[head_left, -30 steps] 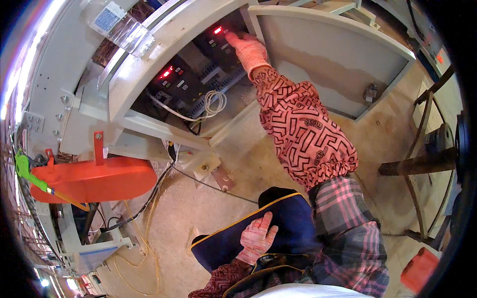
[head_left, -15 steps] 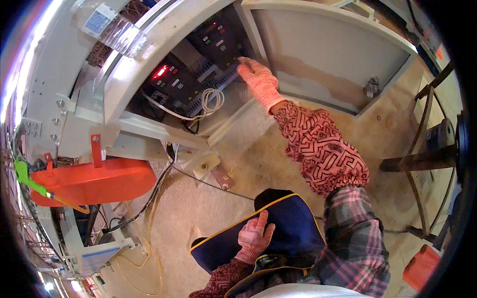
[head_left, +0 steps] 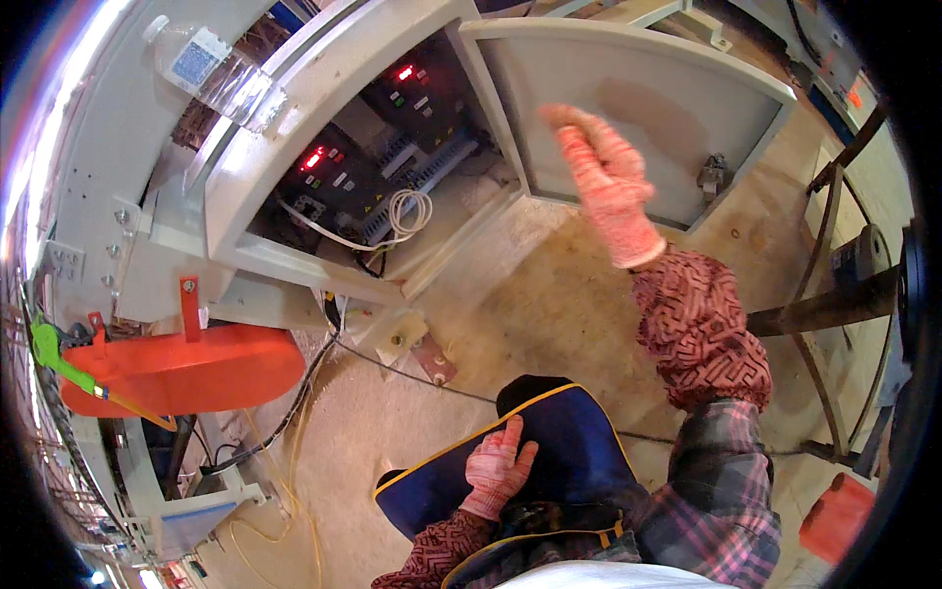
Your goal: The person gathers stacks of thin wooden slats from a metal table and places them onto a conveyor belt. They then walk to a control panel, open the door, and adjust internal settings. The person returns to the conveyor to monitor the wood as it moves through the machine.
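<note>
My right hand (head_left: 610, 185), in a light red-and-white knit glove, hovers before the grey metal door (head_left: 648, 118) of a cabinet. Its fingers are stretched out, slightly smeared by motion, and nothing shows in them. The door hangs open. Inside the cabinet, black electrical units (head_left: 340, 177) carry small buttons and glowing red displays, with a coiled white cable (head_left: 410, 211) in front. My left hand (head_left: 498, 469), gloved alike, rests on the dark blue, yellow-edged apron (head_left: 569, 442) over my lap, index finger extended and holding nothing.
A clear plastic bottle (head_left: 221, 71) lies on the machine frame at upper left. Below is an orange guard (head_left: 186, 371) with a green air gun (head_left: 49, 348) beside it. Black cable (head_left: 417, 376) crosses the concrete floor. A round metal stand (head_left: 824, 314) is at right.
My right hand has drawn away from the cabinet's units, moving right in front of the door. A second red display now shows on the far unit. My left hand stays on the apron.
</note>
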Motion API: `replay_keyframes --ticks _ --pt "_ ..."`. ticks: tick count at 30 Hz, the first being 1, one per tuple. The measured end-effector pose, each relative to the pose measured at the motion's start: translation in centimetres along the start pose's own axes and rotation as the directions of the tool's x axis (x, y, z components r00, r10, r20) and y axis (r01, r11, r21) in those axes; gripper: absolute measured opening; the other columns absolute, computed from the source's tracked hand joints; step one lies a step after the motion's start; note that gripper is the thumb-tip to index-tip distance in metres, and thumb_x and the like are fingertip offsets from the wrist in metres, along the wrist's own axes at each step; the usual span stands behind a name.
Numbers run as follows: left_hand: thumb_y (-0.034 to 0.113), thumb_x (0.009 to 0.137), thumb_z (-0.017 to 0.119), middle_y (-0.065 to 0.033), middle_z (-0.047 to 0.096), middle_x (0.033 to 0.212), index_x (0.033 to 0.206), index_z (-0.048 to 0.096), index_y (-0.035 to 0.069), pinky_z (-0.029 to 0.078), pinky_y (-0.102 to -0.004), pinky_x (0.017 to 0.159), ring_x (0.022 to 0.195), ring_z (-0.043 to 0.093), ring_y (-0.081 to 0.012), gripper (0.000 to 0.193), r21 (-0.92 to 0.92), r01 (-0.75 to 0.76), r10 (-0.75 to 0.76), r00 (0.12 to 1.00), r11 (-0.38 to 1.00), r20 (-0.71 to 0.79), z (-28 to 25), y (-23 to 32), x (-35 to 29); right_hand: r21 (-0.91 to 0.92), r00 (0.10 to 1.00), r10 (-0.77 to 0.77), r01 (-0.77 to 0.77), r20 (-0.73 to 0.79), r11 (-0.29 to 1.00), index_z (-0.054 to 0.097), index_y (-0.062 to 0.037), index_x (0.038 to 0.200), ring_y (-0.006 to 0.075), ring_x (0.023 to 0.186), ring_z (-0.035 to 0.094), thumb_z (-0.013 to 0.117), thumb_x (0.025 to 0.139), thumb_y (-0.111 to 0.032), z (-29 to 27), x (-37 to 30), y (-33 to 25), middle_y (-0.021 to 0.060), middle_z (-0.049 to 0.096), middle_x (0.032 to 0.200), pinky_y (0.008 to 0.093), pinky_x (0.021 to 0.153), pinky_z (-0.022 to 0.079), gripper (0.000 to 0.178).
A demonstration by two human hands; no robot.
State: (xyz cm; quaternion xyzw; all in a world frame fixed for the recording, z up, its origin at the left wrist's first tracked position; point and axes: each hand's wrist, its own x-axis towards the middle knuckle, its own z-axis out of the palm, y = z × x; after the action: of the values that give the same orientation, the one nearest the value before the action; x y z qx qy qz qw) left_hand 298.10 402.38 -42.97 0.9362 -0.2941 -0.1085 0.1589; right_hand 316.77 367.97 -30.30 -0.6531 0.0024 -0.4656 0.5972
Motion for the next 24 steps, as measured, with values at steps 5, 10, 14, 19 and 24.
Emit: replay_keyframes --ticks 5,10,14,19,24 --pt "0.033 0.084 0.073 -0.0091 0.070 0.093 0.132 0.058 0.009 0.056 -0.0403 0.077 0.089 0.068 -0.0290 0.056 -0.005 -0.005 0.005 0.999 1.000 -0.054 0.5 -0.5 -0.4 -0.356 0.804 -0.582 0.512 -0.122 0.781 0.068 -0.0035 0.120 0.0186 0.107 0.064 0.061 0.094 -0.002 -7.1 5.6 -4.7 0.0101 0.070 0.115 0.0329 0.095 0.049 0.026" --pt "0.031 0.083 0.074 -0.0093 0.071 0.090 0.129 0.060 0.008 0.056 -0.0405 0.076 0.087 0.069 -0.0287 0.053 0.011 -0.022 0.023 0.996 1.000 -0.085 0.3 -0.4 0.2 -0.966 0.773 -0.606 0.257 0.189 0.027 0.072 -0.0158 0.118 0.0218 0.114 0.063 0.062 0.097 -0.029 -14.2 8.8 -7.7 0.0042 0.070 0.118 0.0359 0.104 0.046 0.026" --pt "0.031 0.083 0.074 -0.0093 0.070 0.091 0.129 0.060 0.008 0.056 -0.0405 0.075 0.087 0.068 -0.0286 0.053 0.002 -0.006 0.006 0.998 1.000 -0.062 0.3 -0.4 0.4 -0.978 0.863 -0.461 0.193 0.205 -0.073 0.074 -0.0186 0.114 0.0227 0.107 0.064 0.063 0.095 -0.039 -17.4 9.5 -6.2 0.0019 0.072 0.113 0.0355 0.099 0.048 0.030" --pt "0.031 0.084 0.073 -0.0097 0.070 0.092 0.130 0.059 0.008 0.056 -0.0412 0.075 0.087 0.068 -0.0291 0.054 0.016 0.005 -0.004 0.998 1.000 -0.061 0.7 -0.5 0.2 -0.980 0.872 -0.450 0.194 0.193 -0.045 0.074 -0.0183 0.114 0.0219 0.101 0.066 0.063 0.094 -0.038 -15.8 9.2 -6.8 0.0021 0.073 0.109 0.0343 0.094 0.049 0.030" --pt "0.032 0.084 0.073 -0.0099 0.070 0.092 0.131 0.058 0.008 0.056 -0.0416 0.075 0.088 0.068 -0.0293 0.055 0.010 0.013 -0.012 0.998 1.000 -0.054 0.4 -0.3 0.5 -0.974 0.856 -0.482 0.227 0.188 0.023 0.075 -0.0198 0.113 0.0206 0.098 0.067 0.065 0.094 -0.036 -15.5 8.6 -7.2 0.0022 0.073 0.108 0.0324 0.093 0.050 0.027"
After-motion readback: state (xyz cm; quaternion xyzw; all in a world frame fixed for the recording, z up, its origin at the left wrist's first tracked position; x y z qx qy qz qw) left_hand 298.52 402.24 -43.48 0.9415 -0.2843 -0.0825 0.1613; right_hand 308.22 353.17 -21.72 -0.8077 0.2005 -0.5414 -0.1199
